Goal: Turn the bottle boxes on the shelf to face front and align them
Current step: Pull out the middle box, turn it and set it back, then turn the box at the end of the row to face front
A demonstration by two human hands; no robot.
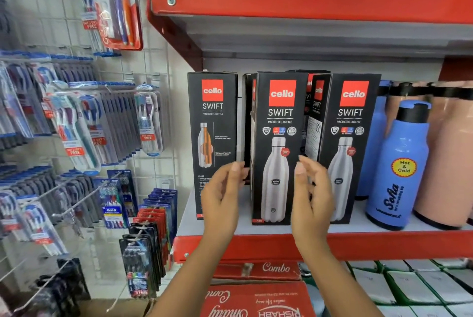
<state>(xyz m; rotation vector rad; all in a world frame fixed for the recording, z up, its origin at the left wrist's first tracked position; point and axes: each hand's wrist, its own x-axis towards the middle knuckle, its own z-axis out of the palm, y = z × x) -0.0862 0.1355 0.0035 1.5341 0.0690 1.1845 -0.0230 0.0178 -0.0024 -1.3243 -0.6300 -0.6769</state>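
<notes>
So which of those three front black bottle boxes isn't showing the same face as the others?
The leftmost black Cello Swift box: it shows a cutaway orange-lined bottle, while the other two show a plain steel bottle.

Blue bottle stands beside a pink flask; toothbrush packs hang on a wire grid.

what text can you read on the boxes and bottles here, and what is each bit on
"cello SWIFT VACUSTEEL BOTTLE": left box, middle box, right box
"750": middle box, bottom corner
"Hot & Cold": yellow sticker on the blue bottle
"Combo": red carton below the shelf
"FREE": toothbrush packs on the left
Too small or blurred: the boxes' fine print and badges, and the blue bottle's script.
</notes>
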